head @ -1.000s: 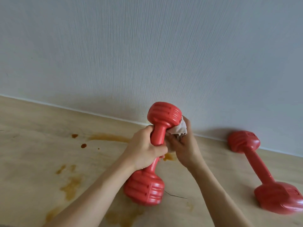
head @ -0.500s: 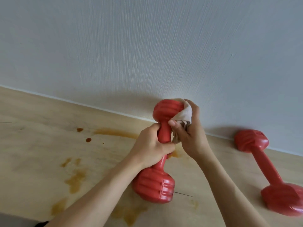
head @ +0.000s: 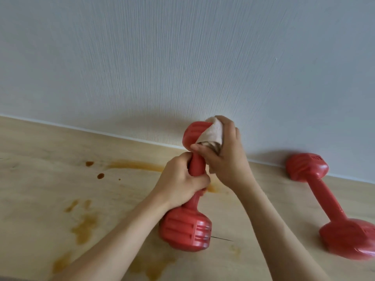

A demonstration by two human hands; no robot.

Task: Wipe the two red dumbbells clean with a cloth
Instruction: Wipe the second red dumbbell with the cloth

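One red dumbbell (head: 185, 230) stands tilted on its lower head on the wooden surface. My left hand (head: 180, 181) grips its handle. My right hand (head: 225, 157) holds a crumpled white cloth (head: 212, 133) and presses it over the right side of the dumbbell's upper head. That head's right part is hidden under the cloth and fingers. The second red dumbbell (head: 332, 201) lies flat on the surface to the right, one end by the wall, untouched.
The light wooden surface (head: 40, 199) carries brown stains (head: 85, 226) at left and near the standing dumbbell. A grey-white textured wall (head: 182, 57) rises just behind both dumbbells.
My right hand has moved the cloth up from below the upper head to over its top right side. The view has shifted slightly; the left hand keeps its grip on the handle.
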